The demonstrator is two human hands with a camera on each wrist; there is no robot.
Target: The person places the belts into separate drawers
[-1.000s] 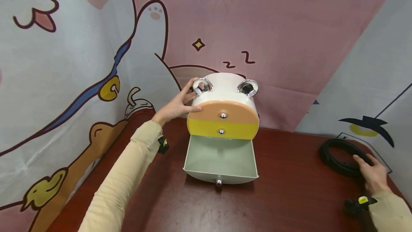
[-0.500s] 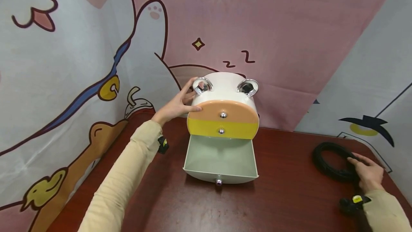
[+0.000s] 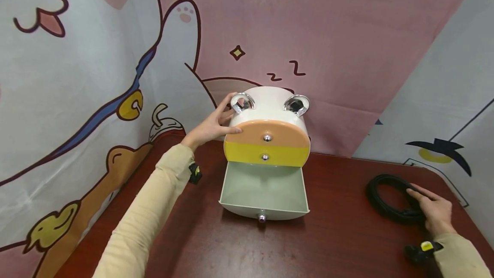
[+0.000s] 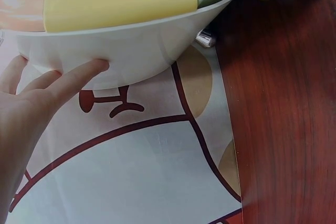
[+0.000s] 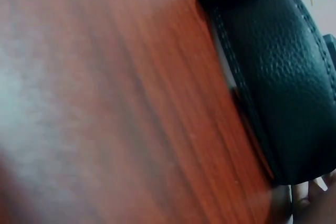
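A white storage box with two chrome eye-shaped rings stands at the table's back. Its orange drawer and yellow drawer are closed, while the pale green drawer is pulled out with nothing in it. My left hand rests on the box, thumb at the orange front's edge and fingertips touching the white side wall. At the right, my right hand grips the near right side of a coiled black leather belt. Stitched edges show on the belt in the right wrist view.
The reddish-brown wooden table extends around the box. A cartoon-printed cloth backdrop hangs behind it and along both sides. The pulled-out drawer's chrome knob juts toward the front.
My right hand has carried the coiled belt left and slightly nearer, from the table's right edge. My left hand, the box and the pulled-out drawer stay where they were.
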